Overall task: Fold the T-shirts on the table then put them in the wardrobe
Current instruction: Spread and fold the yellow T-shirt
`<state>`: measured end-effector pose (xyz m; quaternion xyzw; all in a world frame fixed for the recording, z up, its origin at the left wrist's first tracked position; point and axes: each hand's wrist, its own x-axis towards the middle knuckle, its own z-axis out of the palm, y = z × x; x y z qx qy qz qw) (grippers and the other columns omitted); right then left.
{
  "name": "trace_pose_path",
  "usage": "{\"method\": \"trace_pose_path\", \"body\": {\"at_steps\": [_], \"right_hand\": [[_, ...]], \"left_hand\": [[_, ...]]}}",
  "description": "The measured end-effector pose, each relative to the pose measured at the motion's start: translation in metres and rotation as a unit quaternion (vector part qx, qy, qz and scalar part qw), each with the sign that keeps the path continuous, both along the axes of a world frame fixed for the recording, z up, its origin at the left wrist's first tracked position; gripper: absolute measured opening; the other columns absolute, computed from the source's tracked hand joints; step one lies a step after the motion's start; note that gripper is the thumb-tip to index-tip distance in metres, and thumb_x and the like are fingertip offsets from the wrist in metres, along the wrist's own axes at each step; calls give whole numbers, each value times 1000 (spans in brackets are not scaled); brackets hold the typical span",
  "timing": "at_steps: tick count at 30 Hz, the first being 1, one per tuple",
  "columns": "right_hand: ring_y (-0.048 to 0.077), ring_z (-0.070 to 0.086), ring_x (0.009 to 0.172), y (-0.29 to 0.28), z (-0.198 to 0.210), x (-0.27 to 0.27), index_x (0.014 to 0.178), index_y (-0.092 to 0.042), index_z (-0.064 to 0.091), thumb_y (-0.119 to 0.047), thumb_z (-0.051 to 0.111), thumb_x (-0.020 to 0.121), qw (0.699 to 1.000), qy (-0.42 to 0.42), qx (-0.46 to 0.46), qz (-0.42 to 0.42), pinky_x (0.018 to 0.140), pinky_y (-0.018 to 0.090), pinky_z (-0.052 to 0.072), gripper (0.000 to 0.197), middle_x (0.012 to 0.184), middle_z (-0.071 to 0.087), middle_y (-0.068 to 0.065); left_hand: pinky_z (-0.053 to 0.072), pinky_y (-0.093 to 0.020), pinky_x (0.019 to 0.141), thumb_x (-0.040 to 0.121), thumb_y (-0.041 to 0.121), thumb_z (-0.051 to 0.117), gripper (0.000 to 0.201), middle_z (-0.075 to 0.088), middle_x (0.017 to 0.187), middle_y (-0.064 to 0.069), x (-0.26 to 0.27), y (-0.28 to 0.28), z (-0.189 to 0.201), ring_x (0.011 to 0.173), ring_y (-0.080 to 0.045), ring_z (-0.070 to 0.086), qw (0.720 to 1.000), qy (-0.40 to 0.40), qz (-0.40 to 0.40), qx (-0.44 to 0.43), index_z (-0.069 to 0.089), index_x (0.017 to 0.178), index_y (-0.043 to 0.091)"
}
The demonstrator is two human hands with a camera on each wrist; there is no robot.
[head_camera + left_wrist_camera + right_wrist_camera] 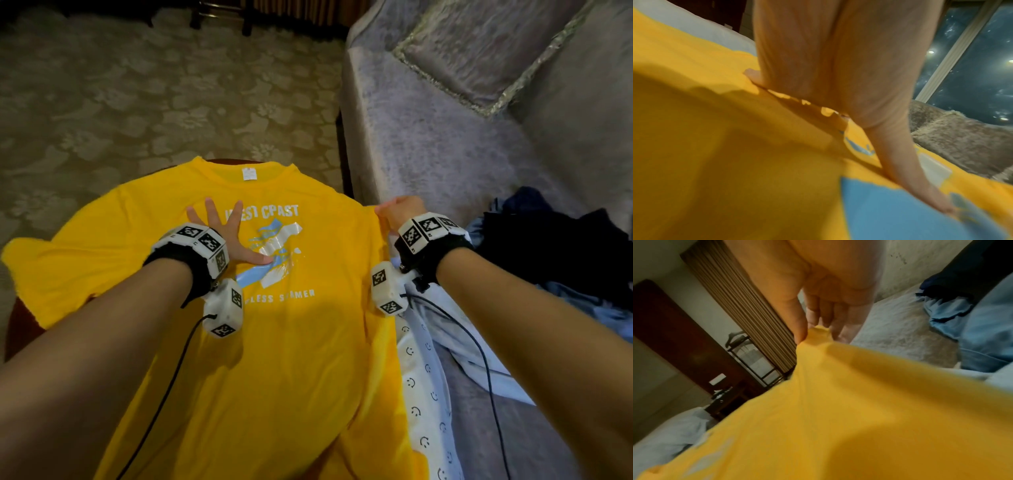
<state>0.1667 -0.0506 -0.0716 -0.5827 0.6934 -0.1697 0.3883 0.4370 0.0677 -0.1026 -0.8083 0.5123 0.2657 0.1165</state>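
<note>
A yellow T-shirt (274, 342) with a white and blue chest print lies face up over a small round table (20, 318), collar at the far side. My left hand (226, 233) presses flat on the print with fingers spread; its thumb (920, 183) lies on the blue patch. My right hand (397, 210) pinches the shirt's right shoulder edge between thumb and fingers and lifts it slightly, the yellow T-shirt (859, 402) bunching at the fingertips (803, 334).
A grey sofa (445, 137) with a cushion (486, 54) stands on the right. On it lie a white smiley-print garment (424, 394), light blue cloth (582, 308) and dark clothes (555, 253). Patterned carpet (137, 102) covers the floor beyond the table.
</note>
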Motion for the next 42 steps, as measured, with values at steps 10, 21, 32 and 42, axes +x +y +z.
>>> {"method": "trace_pose_path", "body": {"at_steps": [10, 21, 32, 42], "right_hand": [[24, 55, 77, 64, 48, 95, 66, -29, 54, -7, 67, 81, 935, -192, -195, 225, 74, 34, 45, 30, 75, 59, 2], [27, 58, 109, 87, 13, 110, 126, -14, 48, -50, 61, 85, 957, 75, 39, 277, 89, 38, 50, 57, 121, 56, 9], [33, 61, 95, 91, 18, 138, 112, -16, 62, -9, 47, 93, 970, 82, -101, 206, 68, 32, 46, 25, 99, 63, 14], [25, 55, 86, 157, 48, 243, 101, -2, 66, 6, 48, 86, 874, -118, -244, 402, 74, 29, 40, 24, 102, 64, 12]], "left_hand": [[5, -62, 111, 75, 59, 67, 98, -4, 160, -7, -22, 9, 9, 147, -28, -4, 984, 106, 25, -140, 13, 151, 30], [16, -42, 116, 88, 42, 61, 63, 15, 158, -8, 77, 84, 13, 145, -26, 14, 978, 74, 1, -194, 38, 144, 23], [1, -60, 113, 75, 70, 56, 93, -16, 159, -4, 70, 85, 12, 146, -31, -12, 996, 21, -74, -49, 6, 148, 45], [47, -20, 74, 98, 57, 24, 59, 69, 85, 4, 116, 84, 35, 80, -6, 64, 802, 398, 357, -267, 62, 106, 13]]}}
